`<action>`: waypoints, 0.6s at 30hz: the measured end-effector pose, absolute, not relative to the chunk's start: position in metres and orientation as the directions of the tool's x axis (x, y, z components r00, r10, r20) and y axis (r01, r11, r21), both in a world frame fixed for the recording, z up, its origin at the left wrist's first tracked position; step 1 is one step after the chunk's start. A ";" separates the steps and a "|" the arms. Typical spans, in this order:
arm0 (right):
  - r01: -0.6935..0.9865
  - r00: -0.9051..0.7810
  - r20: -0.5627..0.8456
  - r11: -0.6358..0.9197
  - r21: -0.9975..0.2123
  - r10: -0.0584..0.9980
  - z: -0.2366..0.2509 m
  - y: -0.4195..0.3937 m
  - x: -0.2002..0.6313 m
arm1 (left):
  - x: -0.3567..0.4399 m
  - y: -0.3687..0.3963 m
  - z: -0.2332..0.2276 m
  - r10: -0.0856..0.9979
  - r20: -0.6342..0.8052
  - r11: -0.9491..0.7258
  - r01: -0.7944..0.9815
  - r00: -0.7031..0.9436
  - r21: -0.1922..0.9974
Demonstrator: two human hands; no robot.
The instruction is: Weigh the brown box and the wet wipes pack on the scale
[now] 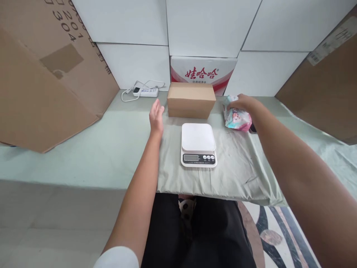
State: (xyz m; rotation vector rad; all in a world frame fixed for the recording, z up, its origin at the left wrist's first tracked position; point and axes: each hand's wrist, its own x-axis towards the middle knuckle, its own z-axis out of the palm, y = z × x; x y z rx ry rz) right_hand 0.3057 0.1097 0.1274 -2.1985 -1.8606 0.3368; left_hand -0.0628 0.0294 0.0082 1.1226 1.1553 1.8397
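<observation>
My right hand [242, 102] grips the top of a teal-and-pink printed soft pack [237, 120], which looks like tissues or wipes, at the right of the cloth-covered table. My left hand [156, 114] is open beside a plain brown cardboard box [191, 100], fingers stretched out and holding nothing. In front of that box sits a white kitchen scale [198, 137], its flat platform bare. The scale's display and buttons face me. Whether the pack's underside rests on the table I cannot tell.
A white power strip [145, 92] with a cable lies at the back left. A white carton with red lettering [202, 69] stands against the wall. Big cardboard sheets [55, 93] flank the left, others [326, 82] the right. A dark object [253, 128] pokes out behind my right forearm.
</observation>
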 end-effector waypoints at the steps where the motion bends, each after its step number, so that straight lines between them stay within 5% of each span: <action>1: 0.934 0.215 -0.054 -0.221 -0.280 0.975 0.125 0.113 0.298 | -0.063 0.029 0.008 0.865 0.308 -0.373 -0.096 -0.396 0.923; 3: 0.916 0.308 -0.119 -0.328 -0.230 0.944 0.120 0.119 0.286 | -0.064 0.027 0.008 0.865 0.308 -0.372 -0.092 -0.396 0.924; 10: 0.940 0.227 0.039 -0.208 -0.272 0.973 0.101 0.110 0.279 | -0.062 0.026 0.006 0.864 0.317 -0.378 -0.089 -0.392 0.921; 18: 0.866 0.177 0.149 -0.082 -0.493 0.973 0.075 0.115 0.299 | -0.061 0.027 0.004 0.869 0.327 -0.381 -0.081 -0.372 0.921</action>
